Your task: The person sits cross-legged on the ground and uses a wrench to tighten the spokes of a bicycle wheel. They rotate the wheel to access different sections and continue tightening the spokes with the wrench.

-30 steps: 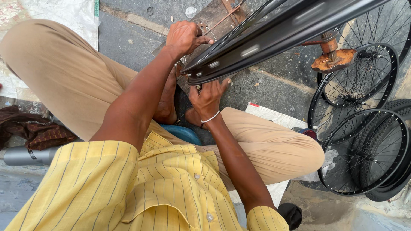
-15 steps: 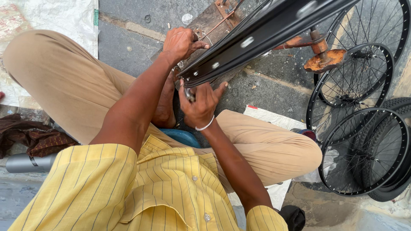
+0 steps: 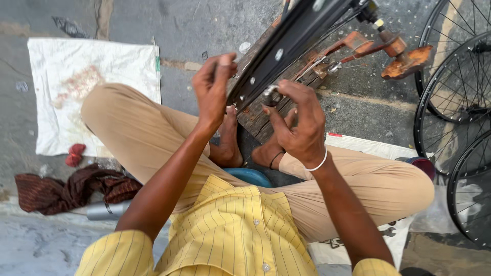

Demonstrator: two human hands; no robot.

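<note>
A black wheel rim (image 3: 286,48) slants from the top of the view down toward the person's lap, above a rusty wooden stand (image 3: 358,48). The left hand (image 3: 212,89) grips the rim's lower edge, fingers curled around it. The right hand (image 3: 299,120) pinches a small metal piece (image 3: 270,95) against the rim's inner side. Bare feet (image 3: 230,145) rest below on the pavement. A white cloth (image 3: 92,76) lies at left, spoked wheels (image 3: 455,102) stand at right, and a dark red rag (image 3: 71,186) lies near the knee.
</note>
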